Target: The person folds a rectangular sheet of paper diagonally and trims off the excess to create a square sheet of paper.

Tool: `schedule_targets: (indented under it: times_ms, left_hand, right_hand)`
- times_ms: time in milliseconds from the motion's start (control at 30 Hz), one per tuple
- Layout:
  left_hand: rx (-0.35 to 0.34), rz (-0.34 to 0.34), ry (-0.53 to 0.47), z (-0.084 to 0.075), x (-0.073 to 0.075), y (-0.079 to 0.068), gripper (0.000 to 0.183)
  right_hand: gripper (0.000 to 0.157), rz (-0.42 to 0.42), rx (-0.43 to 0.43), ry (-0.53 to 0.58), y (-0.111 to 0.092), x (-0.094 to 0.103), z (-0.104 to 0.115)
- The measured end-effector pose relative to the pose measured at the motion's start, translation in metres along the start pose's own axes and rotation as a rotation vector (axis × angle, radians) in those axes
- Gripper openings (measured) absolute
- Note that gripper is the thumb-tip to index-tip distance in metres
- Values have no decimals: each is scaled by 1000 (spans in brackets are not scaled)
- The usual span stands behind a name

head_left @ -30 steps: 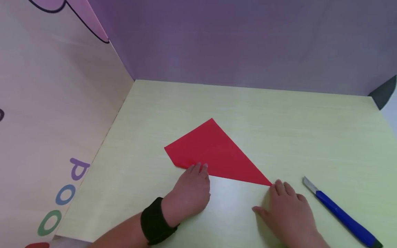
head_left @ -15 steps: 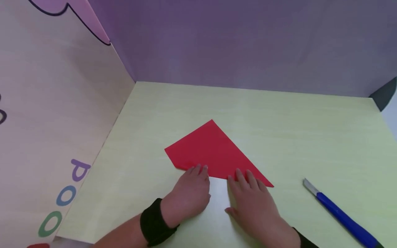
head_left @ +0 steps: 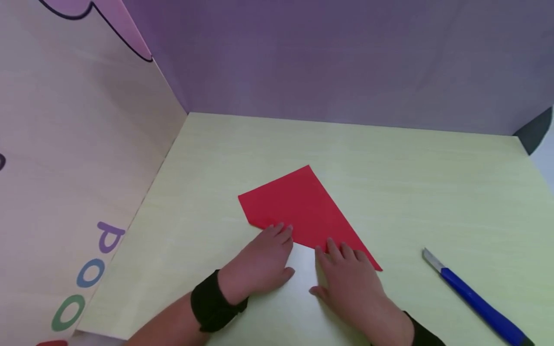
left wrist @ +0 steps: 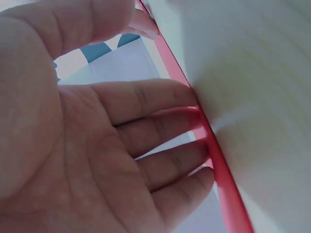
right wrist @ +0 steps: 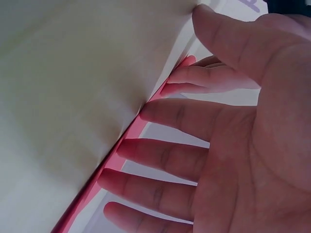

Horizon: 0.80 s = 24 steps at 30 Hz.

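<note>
A folded sheet of red paper lies flat on the pale table in the head view. My left hand rests its fingertips on the near edge of the paper, left of the middle. On the same edge, farther right, my right hand touches the paper with spread, fairly straight fingers. Both thumbs stand off from the paper. In the left wrist view, straight fingers meet the thin red paper edge. The right wrist view has the fingertips along that red edge too.
A blue craft knife with its blade bare lies to the right of my right hand. A purple panel rises behind the table, and a pale panel with coloured letters stands on the left.
My right hand has moved left from the paper's right corner to its near edge. The paper has turned slightly clockwise, its far corner shifting right. My left hand has shifted little.
</note>
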<state>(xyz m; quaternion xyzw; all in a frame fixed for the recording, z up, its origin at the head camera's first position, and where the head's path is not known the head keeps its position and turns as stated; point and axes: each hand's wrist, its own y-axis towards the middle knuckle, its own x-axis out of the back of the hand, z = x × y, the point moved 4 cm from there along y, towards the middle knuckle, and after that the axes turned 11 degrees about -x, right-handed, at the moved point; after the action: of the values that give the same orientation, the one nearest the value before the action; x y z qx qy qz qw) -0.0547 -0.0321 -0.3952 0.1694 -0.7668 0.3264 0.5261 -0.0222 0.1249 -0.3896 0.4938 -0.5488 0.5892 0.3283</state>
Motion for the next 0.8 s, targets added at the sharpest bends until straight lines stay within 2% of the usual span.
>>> schedule_targets:
  times_ms: [233, 467, 800]
  left_hand:
    - [42, 40, 33, -9, -4, 5, 90]
    - [3, 8, 33, -16, -8, 6, 91]
    - [118, 5, 11, -1, 1, -3, 89]
  right_hand:
    - [94, 16, -14, -9, 2, 2, 1]
    - [96, 44, -29, 10, 5, 1, 1]
    - [95, 17, -17, -1, 3, 2, 2]
